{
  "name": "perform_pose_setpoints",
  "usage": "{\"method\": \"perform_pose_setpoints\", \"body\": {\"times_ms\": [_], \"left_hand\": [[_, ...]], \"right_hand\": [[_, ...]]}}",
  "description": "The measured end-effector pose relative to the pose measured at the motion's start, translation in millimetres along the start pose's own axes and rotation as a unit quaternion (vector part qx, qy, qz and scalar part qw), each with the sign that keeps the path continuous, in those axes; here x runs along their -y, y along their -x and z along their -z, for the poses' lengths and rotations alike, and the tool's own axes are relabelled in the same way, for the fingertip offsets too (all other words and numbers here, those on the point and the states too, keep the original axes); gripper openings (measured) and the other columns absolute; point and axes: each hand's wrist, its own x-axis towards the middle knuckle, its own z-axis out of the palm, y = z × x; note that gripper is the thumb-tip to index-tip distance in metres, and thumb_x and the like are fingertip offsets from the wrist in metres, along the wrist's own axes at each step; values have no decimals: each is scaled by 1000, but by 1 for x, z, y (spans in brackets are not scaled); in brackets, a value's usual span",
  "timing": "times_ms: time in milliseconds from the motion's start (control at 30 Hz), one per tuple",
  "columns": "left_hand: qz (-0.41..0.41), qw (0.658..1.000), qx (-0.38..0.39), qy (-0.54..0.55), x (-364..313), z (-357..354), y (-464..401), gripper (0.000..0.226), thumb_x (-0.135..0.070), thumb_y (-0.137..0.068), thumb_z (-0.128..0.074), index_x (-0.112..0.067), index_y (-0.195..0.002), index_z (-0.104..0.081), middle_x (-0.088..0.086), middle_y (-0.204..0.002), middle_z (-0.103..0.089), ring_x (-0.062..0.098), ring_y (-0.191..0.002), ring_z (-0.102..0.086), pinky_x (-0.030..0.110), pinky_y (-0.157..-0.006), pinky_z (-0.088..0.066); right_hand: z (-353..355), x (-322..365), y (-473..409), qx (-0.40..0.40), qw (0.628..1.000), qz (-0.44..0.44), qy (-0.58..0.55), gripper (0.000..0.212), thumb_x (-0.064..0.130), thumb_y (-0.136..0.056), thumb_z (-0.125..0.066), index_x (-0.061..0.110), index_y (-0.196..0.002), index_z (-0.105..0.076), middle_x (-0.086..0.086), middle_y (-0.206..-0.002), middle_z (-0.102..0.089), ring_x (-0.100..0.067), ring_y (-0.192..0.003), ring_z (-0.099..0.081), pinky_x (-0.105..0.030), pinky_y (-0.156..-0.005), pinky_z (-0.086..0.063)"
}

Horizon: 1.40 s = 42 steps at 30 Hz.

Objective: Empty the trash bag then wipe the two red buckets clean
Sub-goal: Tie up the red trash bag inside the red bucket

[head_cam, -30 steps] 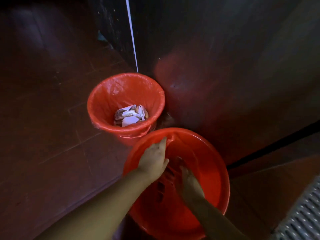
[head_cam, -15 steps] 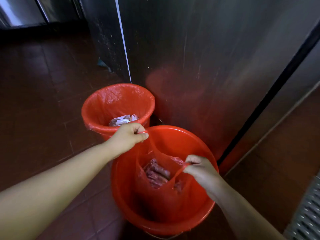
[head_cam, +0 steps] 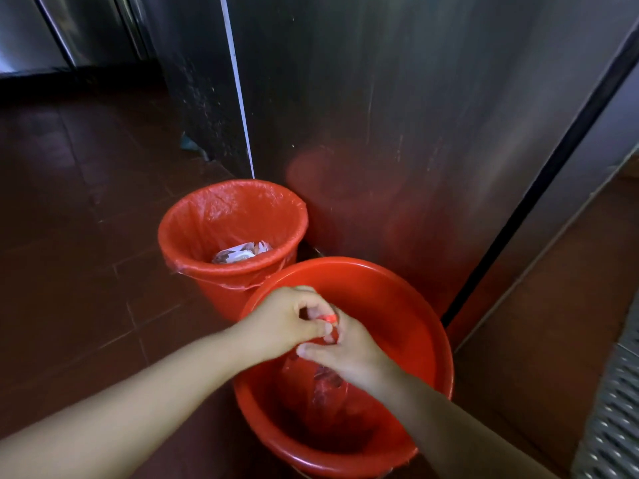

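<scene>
Head-camera coverage is centred on the near red bucket [head_cam: 397,305], a wide, smooth-walled round plastic vessel taken here as the reference landmark. Above its opening, the gathered top of the trash bag [head_cam: 325,385] is pinched by the left hand [head_cam: 287,321] between thumb and curled fingers. The same bunched top is grasped from the opposite side by the right hand [head_cam: 349,354], its fingers likewise curled round the film. Both grips are closed on the bag and the two hands are touching. The bag body is seen hanging directly below the hands, inside the near red bucket; it is thin, translucent red plastic, wrinkled, with dark contents that cannot be identified. Beyond the landmark's far-left rim, just beside it, a second red bucket [head_cam: 221,288] is placed, narrower and tapered, lined with glossy, creased red film folded over its rim. Pale crumpled waste [head_cam: 242,255] is visible at its bottom. Behind both, a brushed metal panel [head_cam: 397,98] is reflecting red. Dark reddish tiles [head_cam: 76,236] form the floor.
</scene>
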Motion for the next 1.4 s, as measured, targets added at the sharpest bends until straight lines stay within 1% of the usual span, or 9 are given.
{"method": "perform_pose_setpoints", "body": {"times_ms": [67, 167, 300, 667, 800, 900, 1067, 1300, 1400], "left_hand": [[-22, 1000, 14, -8, 6, -1, -1, 15, -6, -77, -70, -21, -78, -74, -7, -76, -67, 4, -73, -60, 16, -70, -45], [8, 999, -39, 24, 23, 9, -2, 20, 2, -83, -64, -16, -89, -70, 0, -85, -69, -3, -79, -59, 14, -75, -42], [49, 996, 21, 68, 34, 1, -5, 31, 8, -83, -61, -12, -107, -64, 0, -91, -66, -4, -76, -56, 13, -78, -45], [0, 999, -7, 41, 38, -16, 8, 35, 0, -74, -73, -31, -67, -58, -5, -72, -53, 2, -69, -50, 12, -68, -37], [56, 996, -9, 67, 47, -16, 12, 25, 4, -79, -66, -17, -94, -66, 2, -93, -60, 5, -83, -55, 7, -75, -39], [125, 978, 11, 168, 40, -19, 2, 31, 3, -93, -47, -5, -123, -52, 6, -111, -60, 10, -98, -55, 8, -82, -39], [200, 950, 77, 227, 32, -39, -9, 30, -5, -99, -37, 2, -118, -59, 2, -76, -59, 1, -66, -55, 8, -61, -39], [201, 944, 103, 240, 33, -46, -11, 22, 1, -92, -48, -13, -90, -64, -14, -51, -59, -7, -43, -48, 6, -47, -34], [134, 980, 78, 124, 35, -43, -14, 15, -2, -89, -55, -14, -87, -63, -9, -64, -59, -7, -52, -50, 11, -55, -37]], "right_hand": [[-8, -3, -6, -53, 997, -9, 54, 15, 16, -82, -70, 28, -75, -65, 14, -68, -61, 2, -67, -53, -28, -67, -46], [-1, -6, -5, -90, 995, -40, 26, 34, 24, -97, -49, 22, -66, -62, 15, -42, -41, 1, -41, -36, -14, -46, -31], [7, -3, 3, -64, 993, -86, -40, 37, 28, -100, -40, 23, -69, -59, 10, -52, -36, -2, -45, -33, -17, -49, -32], [5, -1, 2, -137, 974, -72, -165, 21, -4, -85, -61, 10, -70, -56, -5, -60, -65, -14, -55, -61, -22, -54, -48], [8, -5, 4, -135, 988, 8, 72, 36, -5, -73, -69, 21, -61, -49, 5, -56, -61, 0, -52, -55, -16, -51, -43], [15, -2, 8, -112, 900, 210, 366, 26, 1, -72, -61, 23, -61, -51, 7, -61, -57, -3, -61, -51, -22, -60, -42], [34, -10, 10, -117, 713, 421, 548, 40, 16, -99, -42, 7, -64, -60, -5, -62, -58, -22, -60, -57, -30, -71, -50], [43, -18, 13, -192, 695, 356, 595, 29, 34, -87, -55, 13, -67, -59, 0, -65, -56, -18, -56, -51, -30, -57, -37], [45, -15, 16, -163, 706, 339, 600, 32, 37, -86, -55, 15, -63, -59, 2, -60, -54, -17, -52, -49, -25, -51, -37]]}}
